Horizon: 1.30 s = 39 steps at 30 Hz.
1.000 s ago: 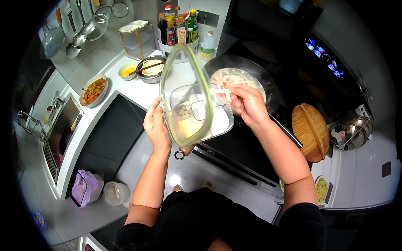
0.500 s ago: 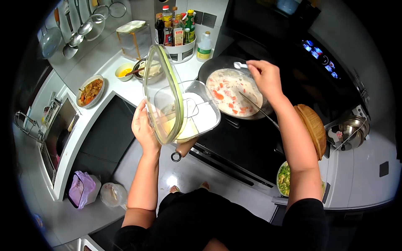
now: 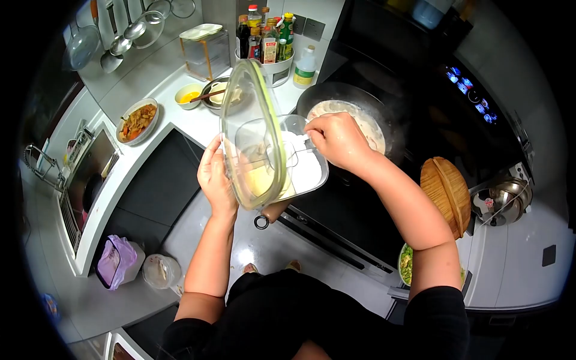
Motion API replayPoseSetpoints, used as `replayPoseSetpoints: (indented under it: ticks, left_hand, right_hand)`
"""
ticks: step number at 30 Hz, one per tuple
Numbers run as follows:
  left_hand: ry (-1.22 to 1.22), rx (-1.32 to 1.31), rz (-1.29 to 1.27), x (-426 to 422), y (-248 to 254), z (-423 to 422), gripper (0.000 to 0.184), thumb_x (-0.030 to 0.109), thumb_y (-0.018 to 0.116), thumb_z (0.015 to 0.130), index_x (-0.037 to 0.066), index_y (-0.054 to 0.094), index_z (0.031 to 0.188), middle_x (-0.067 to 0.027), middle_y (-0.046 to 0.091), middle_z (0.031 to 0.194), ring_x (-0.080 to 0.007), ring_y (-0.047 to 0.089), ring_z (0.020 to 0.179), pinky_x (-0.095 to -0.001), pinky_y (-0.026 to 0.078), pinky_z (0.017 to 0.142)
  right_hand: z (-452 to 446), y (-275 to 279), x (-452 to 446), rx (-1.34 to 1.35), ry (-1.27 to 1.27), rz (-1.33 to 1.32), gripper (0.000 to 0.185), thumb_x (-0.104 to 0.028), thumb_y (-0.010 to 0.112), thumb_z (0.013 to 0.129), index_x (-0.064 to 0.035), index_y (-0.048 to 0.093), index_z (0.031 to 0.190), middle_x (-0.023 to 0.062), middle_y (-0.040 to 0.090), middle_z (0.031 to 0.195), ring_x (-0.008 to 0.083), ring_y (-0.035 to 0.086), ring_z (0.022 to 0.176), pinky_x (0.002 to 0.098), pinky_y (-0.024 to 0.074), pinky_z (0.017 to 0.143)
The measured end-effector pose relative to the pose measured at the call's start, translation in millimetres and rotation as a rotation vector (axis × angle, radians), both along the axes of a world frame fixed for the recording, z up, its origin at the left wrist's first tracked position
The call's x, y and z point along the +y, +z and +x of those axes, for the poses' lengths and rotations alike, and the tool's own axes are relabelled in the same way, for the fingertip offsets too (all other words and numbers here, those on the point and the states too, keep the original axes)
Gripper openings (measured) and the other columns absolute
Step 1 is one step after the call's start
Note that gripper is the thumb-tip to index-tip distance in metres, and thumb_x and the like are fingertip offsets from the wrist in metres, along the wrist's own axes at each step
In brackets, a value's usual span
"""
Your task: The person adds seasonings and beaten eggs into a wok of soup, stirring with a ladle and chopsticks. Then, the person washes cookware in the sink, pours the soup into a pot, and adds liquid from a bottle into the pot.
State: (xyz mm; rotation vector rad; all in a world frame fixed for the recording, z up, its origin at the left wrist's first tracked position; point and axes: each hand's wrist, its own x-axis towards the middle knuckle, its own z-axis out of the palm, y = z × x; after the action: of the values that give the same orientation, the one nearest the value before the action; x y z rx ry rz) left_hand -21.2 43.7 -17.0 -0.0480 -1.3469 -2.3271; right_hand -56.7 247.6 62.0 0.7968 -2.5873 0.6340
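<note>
My left hand (image 3: 217, 180) grips a clear divided seasoning box (image 3: 321, 180) by its left side. The box's green-edged lid (image 3: 277, 120) stands raised. White powder (image 3: 305, 165) fills the right compartments and a yellowish seasoning (image 3: 258, 179) lies in a left one. My right hand (image 3: 337, 139) pinches a small white spoon (image 3: 308, 142) over the white powder; its bowl is mostly hidden. Behind that hand, on the stove, sits a wok (image 3: 393, 123) of creamy, pinkish soup (image 3: 373, 127), partly covered by my hand. The wok's wooden handle (image 3: 276, 211) shows below the box.
Sauce bottles (image 3: 269, 45) fill a white rack on the back counter. Nearby are a bowl of yellow liquid (image 3: 189, 96), a metal bowl with chopsticks (image 3: 210, 95) and a dish of cooked food (image 3: 137, 123). A wooden lid (image 3: 445, 195) and chopped greens (image 3: 406, 264) lie right.
My right hand has moved left and down from above the wok to the seasoning box, bringing the white spoon to the powder. The left hand still holds the box.
</note>
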Motion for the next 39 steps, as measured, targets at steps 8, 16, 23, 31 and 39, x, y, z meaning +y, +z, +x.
replayPoseSetpoints:
  ticks: [8,16,23,31,39]
  left_hand:
    - [0.017,0.005,-0.058,11,-1,0,0.025,0.011,0.042,0.088,-0.001,0.053,0.107,0.0047,0.049,0.064,0.0014,0.033,0.047,-0.0139,0.026,0.042]
    - [0.020,0.002,-0.093,12,1,0,0.026,0.012,0.041,0.089,0.000,0.053,0.108,0.0071,0.043,0.057,0.0017,0.030,0.043,-0.0141,0.024,0.039]
    - [0.014,-0.005,-0.084,18,3,-2,0.026,0.012,0.040,0.089,0.000,0.053,0.108,0.0070,0.043,0.058,0.0018,0.030,0.044,-0.0141,0.024,0.039]
    - [0.036,-0.010,-0.024,19,-3,-14,0.026,0.011,0.041,0.088,-0.001,0.054,0.107,0.0079,0.040,0.057,0.0012,0.029,0.044,-0.0156,0.022,0.038]
    - [0.066,-0.043,0.018,12,1,-13,0.028,0.011,0.041,0.087,-0.005,0.051,0.109,0.0075,0.040,0.058,0.0011,0.030,0.045,-0.0158,0.023,0.040]
  right_hand:
    - [-12,-9,-23,-0.298,-0.142,-0.172,0.014,-0.004,0.052,0.068,0.0000,0.065,0.071,0.0195,0.059,0.063,0.0287,0.060,0.059,0.0338,0.0482,0.058]
    - [1,-9,-24,-0.643,-0.166,-0.730,0.014,-0.004,0.051,0.077,0.0065,0.059,0.082,0.0052,0.052,0.056,0.0095,0.048,0.046,0.0222,0.0403,0.044]
    - [-1,-14,-7,-0.680,-0.149,-1.102,0.014,-0.003,0.053,0.077,0.0064,0.060,0.085,0.0067,0.055,0.062,0.0092,0.049,0.047,0.0212,0.0409,0.041]
    - [-8,7,28,-0.493,-0.146,-1.281,0.014,-0.001,0.051,0.078,0.0065,0.059,0.087,0.0064,0.054,0.062,0.0086,0.048,0.047,0.0196,0.0411,0.043]
    - [-42,-24,121,-0.001,-0.631,0.088,0.012,-0.004,0.054,0.077,0.0015,0.063,0.083,0.0063,0.056,0.057,0.0090,0.055,0.054,0.0221,0.0449,0.050]
